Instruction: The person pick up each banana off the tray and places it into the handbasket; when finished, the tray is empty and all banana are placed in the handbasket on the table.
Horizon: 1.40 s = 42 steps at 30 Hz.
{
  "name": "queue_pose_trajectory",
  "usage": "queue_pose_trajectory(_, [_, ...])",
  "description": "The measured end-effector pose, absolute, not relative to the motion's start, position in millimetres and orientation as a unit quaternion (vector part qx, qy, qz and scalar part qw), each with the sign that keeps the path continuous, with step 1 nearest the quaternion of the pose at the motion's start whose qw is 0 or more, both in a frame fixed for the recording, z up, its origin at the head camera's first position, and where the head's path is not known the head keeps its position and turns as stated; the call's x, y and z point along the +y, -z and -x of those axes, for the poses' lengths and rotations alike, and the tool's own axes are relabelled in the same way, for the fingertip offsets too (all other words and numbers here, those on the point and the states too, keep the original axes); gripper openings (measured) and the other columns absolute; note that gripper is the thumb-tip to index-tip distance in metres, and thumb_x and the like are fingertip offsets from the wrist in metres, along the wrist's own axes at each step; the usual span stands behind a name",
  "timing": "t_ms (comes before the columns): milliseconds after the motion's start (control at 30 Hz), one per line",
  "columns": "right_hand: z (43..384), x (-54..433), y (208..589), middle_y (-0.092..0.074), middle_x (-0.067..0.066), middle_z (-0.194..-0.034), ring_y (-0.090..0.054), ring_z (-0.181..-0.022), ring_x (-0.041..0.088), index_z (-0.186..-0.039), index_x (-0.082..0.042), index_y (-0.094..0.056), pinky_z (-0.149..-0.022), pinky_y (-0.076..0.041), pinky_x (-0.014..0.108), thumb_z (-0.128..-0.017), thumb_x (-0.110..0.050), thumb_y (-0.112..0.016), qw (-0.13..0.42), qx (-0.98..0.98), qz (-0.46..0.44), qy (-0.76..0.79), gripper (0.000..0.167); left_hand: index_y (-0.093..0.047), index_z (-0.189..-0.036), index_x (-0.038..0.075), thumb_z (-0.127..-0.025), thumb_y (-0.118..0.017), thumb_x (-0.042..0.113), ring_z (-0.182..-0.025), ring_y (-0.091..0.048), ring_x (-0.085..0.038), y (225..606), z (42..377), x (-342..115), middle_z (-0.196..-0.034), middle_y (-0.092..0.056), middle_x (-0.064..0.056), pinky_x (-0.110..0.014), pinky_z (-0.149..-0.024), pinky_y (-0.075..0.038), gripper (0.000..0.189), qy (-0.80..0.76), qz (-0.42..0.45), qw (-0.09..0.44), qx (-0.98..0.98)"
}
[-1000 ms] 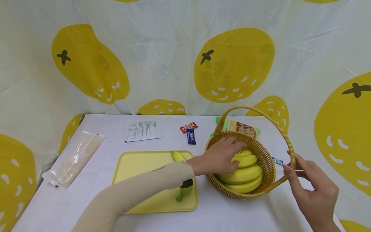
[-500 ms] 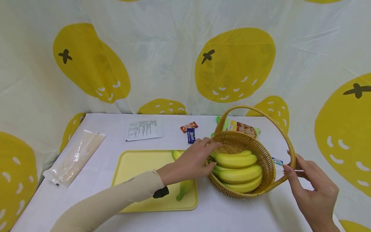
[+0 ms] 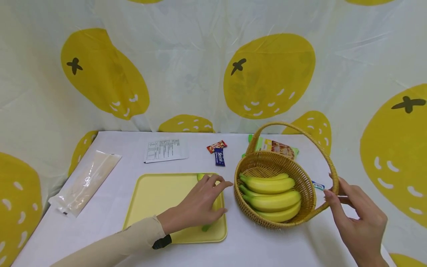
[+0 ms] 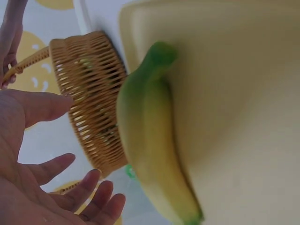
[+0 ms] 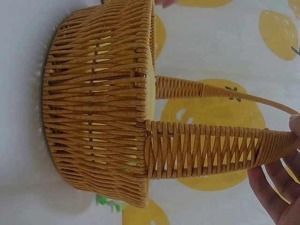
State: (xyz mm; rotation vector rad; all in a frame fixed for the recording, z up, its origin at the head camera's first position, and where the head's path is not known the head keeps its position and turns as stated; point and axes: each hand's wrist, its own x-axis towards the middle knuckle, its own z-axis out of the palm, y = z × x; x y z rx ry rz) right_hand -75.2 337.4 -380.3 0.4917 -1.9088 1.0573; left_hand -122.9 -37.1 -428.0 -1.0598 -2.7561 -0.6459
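Observation:
My left hand (image 3: 200,202) hovers over the yellow tray (image 3: 156,185), fingers loosely bent and holding nothing. Below it on the tray lies a single banana (image 4: 150,136) with green ends, partly hidden by the hand in the head view. To the right stands a woven wicker basket (image 3: 240,200) with several bananas (image 3: 273,200) inside. The thumb and fingers of my right hand (image 3: 361,218) grip the basket's arched handle (image 5: 206,150) on its right side.
Behind the tray lie a red snack packet (image 3: 217,146), a blue one (image 3: 219,157) and a white printed sachet (image 3: 166,150). A clear long packet (image 3: 86,183) lies at the left. A green-edged food bag (image 3: 280,148) sits behind the basket, and a small blue packet (image 3: 318,185) right of it.
My left hand has come out of the basket and moved left over the tray, leaving the bananas inside. The right hand stays on the handle.

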Motion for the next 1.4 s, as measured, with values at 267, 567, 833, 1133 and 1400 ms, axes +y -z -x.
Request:
queue_pose_trajectory(267, [76.6, 339.9, 381.3, -0.074, 0.017, -0.094, -0.068, -0.091, 0.001, -0.117, 0.015, -0.073, -0.081, -0.050, 0.010, -0.088, 0.004, -0.081, 0.432, -0.778, -0.191, -0.414, 0.032, -0.060, -0.145, 0.016, -0.082, -0.088, 0.042, -0.105, -0.048, -0.024, 449.7, 113.0, -48.2, -0.137, -0.053, -0.007, -0.037, -0.089, -0.045, 0.074, 0.216, 0.334, 0.068, -0.915])
queue_pose_trajectory(567, [76.0, 336.9, 378.4, -0.075, 0.016, -0.097, -0.068, -0.091, 0.002, -0.116, 0.016, -0.073, -0.081, -0.050, 0.010, -0.088, 0.003, -0.081, 0.434, -0.773, -0.198, -0.418, 0.032, -0.061, -0.145, 0.018, -0.077, -0.090, 0.034, -0.104, -0.047, -0.022, 460.7, 106.9, -61.0, -0.143, -0.048, -0.007, -0.035, -0.084, -0.048, 0.076, 0.237, 0.292, 0.050, -0.925])
queue_pose_trajectory(833, [74.9, 335.2, 376.5, -0.074, 0.015, -0.094, -0.068, -0.091, 0.001, -0.117, 0.016, -0.073, -0.081, -0.050, 0.010, -0.089, 0.001, -0.081, 0.436, -0.773, -0.198, -0.416, 0.033, -0.059, -0.146, 0.021, -0.076, -0.088, 0.024, -0.104, -0.047, -0.018, 460.5, 96.7, -88.5, -0.142, -0.046, -0.003, -0.035, -0.079, -0.049, 0.076, 0.263, 0.253, 0.030, -0.931])
queue_pose_trajectory(1133, [74.3, 338.2, 379.3, -0.076, 0.015, -0.098, -0.068, -0.091, 0.001, -0.118, 0.016, -0.073, -0.081, -0.050, 0.010, -0.088, 0.004, -0.081, 0.432, -0.777, -0.189, -0.418, 0.033, -0.056, -0.149, 0.019, -0.074, -0.082, 0.018, -0.107, -0.052, -0.021, 462.9, 91.2, -111.0, -0.138, -0.051, -0.005, -0.039, -0.080, -0.051, 0.079, 0.254, 0.222, 0.027, -0.941])
queue_pose_trajectory(1400, [73.1, 339.1, 382.3, -0.075, 0.015, -0.097, -0.068, -0.091, 0.001, -0.120, 0.014, -0.073, -0.081, -0.050, 0.010, -0.087, 0.006, -0.081, 0.423, -0.787, -0.182, -0.411, 0.034, -0.056, -0.150, 0.014, -0.072, -0.081, 0.011, -0.111, -0.054, -0.027, 464.2, 97.5, -118.2, -0.138, -0.052, -0.009, -0.044, -0.086, -0.052, 0.082, 0.259, 0.207, 0.025, -0.943])
